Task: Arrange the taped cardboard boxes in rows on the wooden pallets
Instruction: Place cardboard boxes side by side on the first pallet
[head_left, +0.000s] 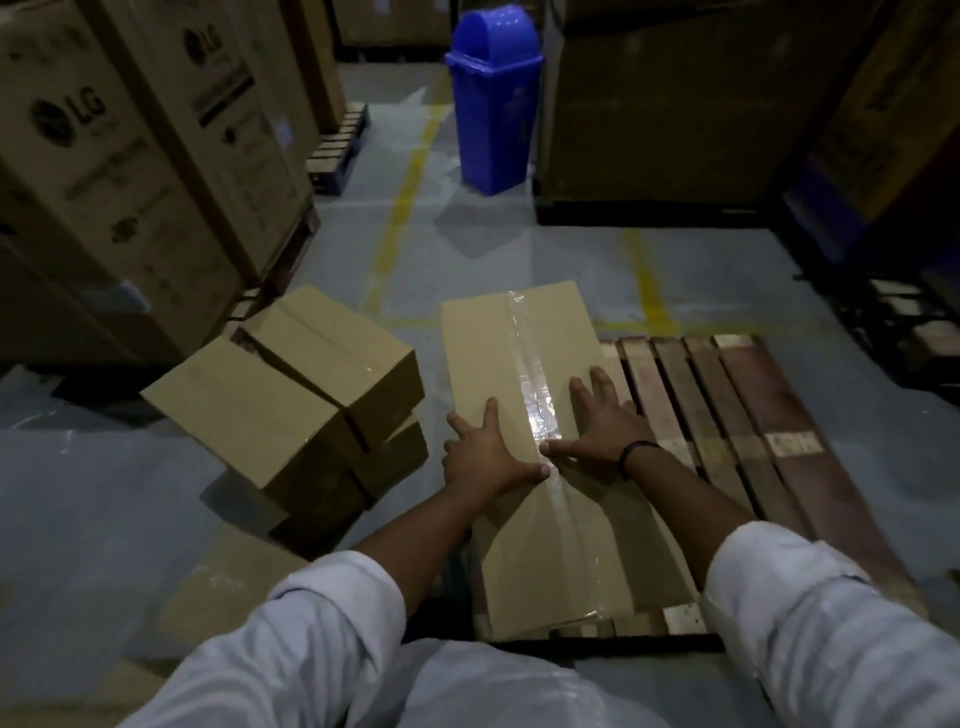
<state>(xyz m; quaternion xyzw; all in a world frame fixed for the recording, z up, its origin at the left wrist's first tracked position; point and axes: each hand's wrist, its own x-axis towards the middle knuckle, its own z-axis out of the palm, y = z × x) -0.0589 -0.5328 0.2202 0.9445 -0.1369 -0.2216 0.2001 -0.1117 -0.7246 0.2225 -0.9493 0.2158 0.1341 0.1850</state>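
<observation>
Dim warehouse floor (104, 493): left hand (485, 457) and right hand (597, 431) flat, fingers spread, gripping nothing, pressing box (498, 353) at pallet (727, 405) left edge. Placement step; next, probably squaring it, then fetching from stack (291, 395).

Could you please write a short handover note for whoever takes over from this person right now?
Left hand: open, pressed flat on top of the taped cardboard box.
Right hand: open, flat on the same box, on the other side of its tape seam.
Things: the box lies along the left edge of the wooden pallet; the slats to its right are bare. The stacked boxes sit on the floor to the left.
Done: one box on the pallet.
Left: square it up, then bring over the stacked boxes to build the rows.
</observation>
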